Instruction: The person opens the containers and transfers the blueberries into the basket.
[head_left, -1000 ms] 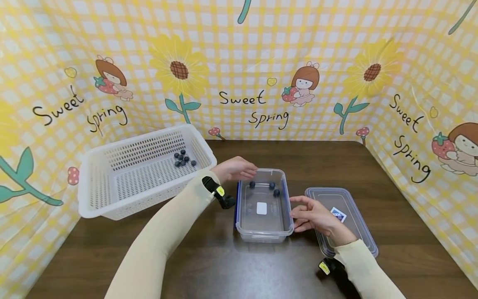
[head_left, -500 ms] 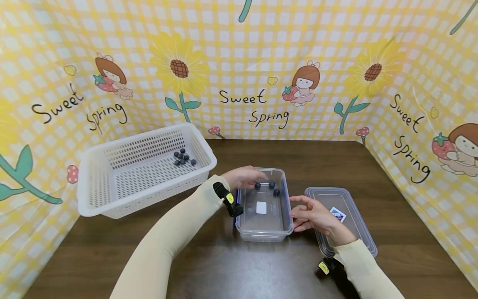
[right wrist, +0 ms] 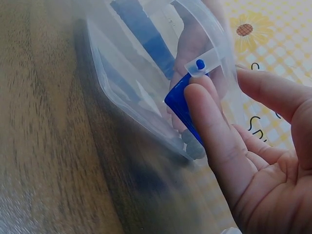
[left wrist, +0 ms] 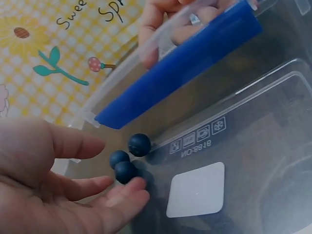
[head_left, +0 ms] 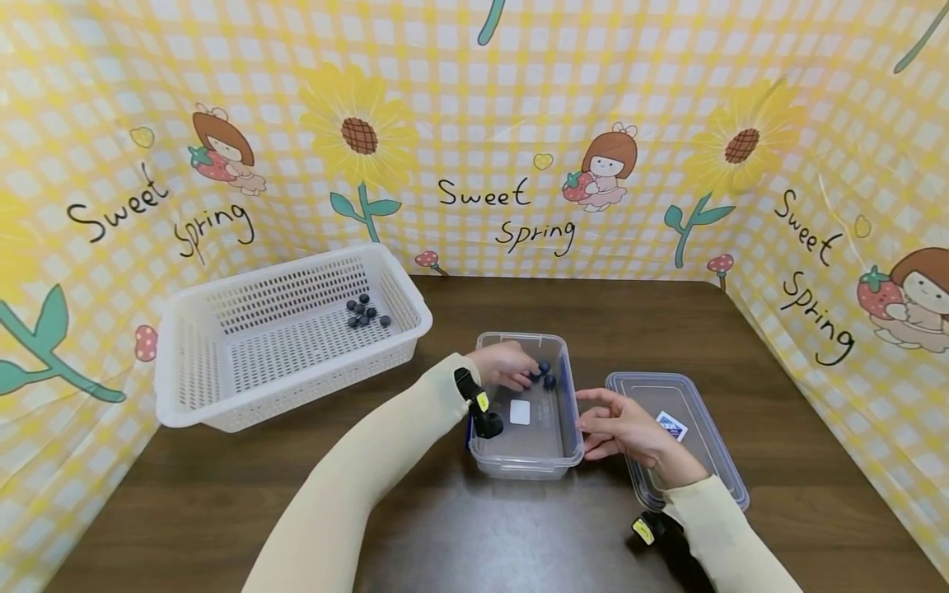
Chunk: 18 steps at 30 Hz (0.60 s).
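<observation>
A clear plastic food container (head_left: pixel 526 449) with a blue side latch (left wrist: pixel 180 68) stands mid-table. Inside it, three dark blue balls like blueberries (left wrist: pixel 139 145) lie close together near the far end. My left hand (head_left: pixel 507 365) reaches down into the container, thumb and fingers spread apart. Its fingertips (left wrist: pixel 139 184) are right at the nearest blueberry. Outside the right wall, my right hand (head_left: pixel 630 428) touches the container, its fingers extended against the latch (right wrist: pixel 183 105). A white label (left wrist: pixel 197 190) shows on the container's floor.
At the left stands a white perforated basket (head_left: pixel 174 403) with several more blueberries (head_left: pixel 363 313) in its right part. The container's clear lid (head_left: pixel 704 436) lies on the brown table (head_left: pixel 460 535) at right, partly behind the right hand. Patterned cloth (head_left: pixel 474 123) surrounds the table.
My left hand has moved right and down from the container's left rim to the blueberries. The leftmost blueberry has shifted right, close to the other two. My right hand has stayed put.
</observation>
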Each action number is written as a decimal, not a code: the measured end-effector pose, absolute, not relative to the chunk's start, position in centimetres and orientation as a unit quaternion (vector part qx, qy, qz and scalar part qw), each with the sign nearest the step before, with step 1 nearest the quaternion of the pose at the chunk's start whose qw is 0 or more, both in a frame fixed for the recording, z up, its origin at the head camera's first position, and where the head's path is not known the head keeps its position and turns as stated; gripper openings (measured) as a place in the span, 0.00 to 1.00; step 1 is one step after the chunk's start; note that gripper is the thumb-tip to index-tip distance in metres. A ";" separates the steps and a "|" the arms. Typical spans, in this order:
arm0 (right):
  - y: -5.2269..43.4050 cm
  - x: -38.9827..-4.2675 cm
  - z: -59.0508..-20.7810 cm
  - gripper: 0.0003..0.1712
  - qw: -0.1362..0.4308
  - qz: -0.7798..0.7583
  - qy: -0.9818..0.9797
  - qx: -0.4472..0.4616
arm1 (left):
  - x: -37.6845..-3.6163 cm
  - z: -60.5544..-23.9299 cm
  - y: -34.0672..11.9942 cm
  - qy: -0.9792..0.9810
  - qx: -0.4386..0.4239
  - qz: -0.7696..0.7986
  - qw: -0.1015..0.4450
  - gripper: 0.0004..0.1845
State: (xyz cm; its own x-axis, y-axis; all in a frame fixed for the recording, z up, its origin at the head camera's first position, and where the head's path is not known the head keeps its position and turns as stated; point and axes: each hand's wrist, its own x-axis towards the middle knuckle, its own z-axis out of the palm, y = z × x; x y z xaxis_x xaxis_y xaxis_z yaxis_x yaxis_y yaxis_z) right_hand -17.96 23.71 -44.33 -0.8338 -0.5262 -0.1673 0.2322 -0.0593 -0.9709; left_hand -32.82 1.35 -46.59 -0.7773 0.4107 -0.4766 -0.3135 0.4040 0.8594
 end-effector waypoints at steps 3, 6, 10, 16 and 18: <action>23.7 -18.0 -44.4 0.32 0.264 -0.718 0.634 -0.115 | -33.3 -48.0 2.0 0.769 0.026 0.554 0.318 0.14; 23.7 -18.0 -44.4 0.32 0.264 -0.717 0.634 -0.117 | -33.5 -48.9 2.5 0.759 0.018 0.570 0.313 0.11; 23.7 -18.0 -44.4 0.32 0.264 -0.716 0.637 -0.113 | -30.1 -44.3 2.3 0.774 0.010 0.558 0.299 0.08; 23.8 -18.0 -44.3 0.33 0.264 -0.715 0.639 -0.106 | -28.7 -42.7 2.7 0.805 0.012 0.529 0.268 0.05; 23.7 -18.1 -44.4 0.33 0.264 -0.713 0.641 -0.107 | -28.5 -42.7 2.8 0.822 0.014 0.508 0.257 0.06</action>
